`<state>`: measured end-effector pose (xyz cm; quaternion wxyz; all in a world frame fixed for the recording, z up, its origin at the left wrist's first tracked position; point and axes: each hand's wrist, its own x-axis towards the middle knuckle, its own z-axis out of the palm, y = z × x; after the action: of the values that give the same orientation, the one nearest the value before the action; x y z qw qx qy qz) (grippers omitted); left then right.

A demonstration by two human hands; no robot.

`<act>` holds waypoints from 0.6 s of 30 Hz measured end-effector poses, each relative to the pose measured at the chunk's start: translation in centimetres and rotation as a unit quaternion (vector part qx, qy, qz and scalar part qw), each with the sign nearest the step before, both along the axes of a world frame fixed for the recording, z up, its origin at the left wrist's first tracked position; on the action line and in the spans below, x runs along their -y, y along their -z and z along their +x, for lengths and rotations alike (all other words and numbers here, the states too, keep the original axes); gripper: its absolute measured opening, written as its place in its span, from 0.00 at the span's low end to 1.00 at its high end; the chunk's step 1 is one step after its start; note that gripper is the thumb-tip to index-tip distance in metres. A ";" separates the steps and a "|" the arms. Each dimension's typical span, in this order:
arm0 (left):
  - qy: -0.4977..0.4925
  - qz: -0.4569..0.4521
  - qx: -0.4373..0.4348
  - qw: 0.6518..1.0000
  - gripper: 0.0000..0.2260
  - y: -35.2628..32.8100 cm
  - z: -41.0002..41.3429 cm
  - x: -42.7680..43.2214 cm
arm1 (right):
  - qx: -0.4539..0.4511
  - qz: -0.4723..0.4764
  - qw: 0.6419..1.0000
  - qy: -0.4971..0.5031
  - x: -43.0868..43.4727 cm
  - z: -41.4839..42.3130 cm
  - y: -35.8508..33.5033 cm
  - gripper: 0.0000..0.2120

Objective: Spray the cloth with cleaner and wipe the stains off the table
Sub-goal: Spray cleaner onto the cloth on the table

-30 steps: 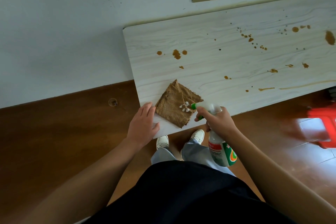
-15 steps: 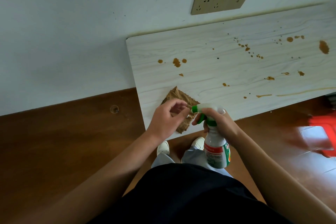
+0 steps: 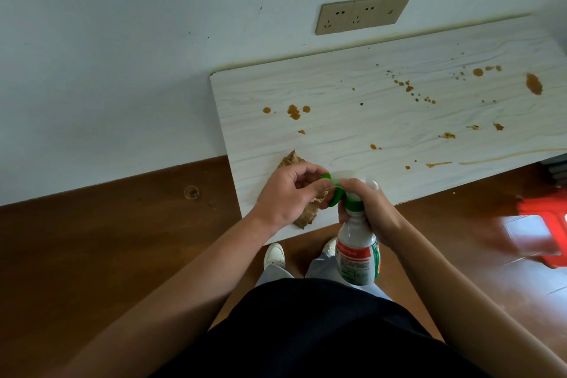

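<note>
Both hands meet at a spray bottle over a cloth on the stained surface.

The white wood-grain surface (image 3: pixel 383 132) runs from 8 o'clock toward 2 o'clock along a pale wall. Off its 6 o'clock edge, the clear plastic spray bottle with a green trigger and red-and-green label (image 3: pixel 357 255) hangs upright, its neck wrapped by the curled right hand (image 3: pixel 372 212). The left hand (image 3: pixel 287 193) hovers at 9 o'clock of the bottle, fingers curled, thumb and forefinger pinching the green nozzle tip. Beneath it, the crumpled brown cloth (image 3: pixel 306 215) lies at the surface's 7 o'clock corner, mostly hidden. Brown stains (image 3: pixel 294 111) scatter from 10 o'clock to 3 o'clock.
</note>
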<state>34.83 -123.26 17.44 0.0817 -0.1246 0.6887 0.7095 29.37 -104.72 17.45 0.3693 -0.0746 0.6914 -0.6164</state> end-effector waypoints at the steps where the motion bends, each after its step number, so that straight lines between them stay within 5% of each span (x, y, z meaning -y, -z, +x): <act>1: -0.001 0.006 0.003 1.000 0.10 0.1 0.0 0.0 | -0.001 0.001 1.000 0.000 0.0 0.1 0.0 0.18; 18: 0.057 -0.069 -0.024 0.996 0.10 0.1 -0.7 0.6 | 0.014 0.011 1.000 0.011 -0.3 0.7 -0.4 0.17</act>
<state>34.13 -123.91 17.35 0.0966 -0.0729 0.7440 0.6571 30.04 -104.44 17.84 0.3730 -0.0537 0.6939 -0.6136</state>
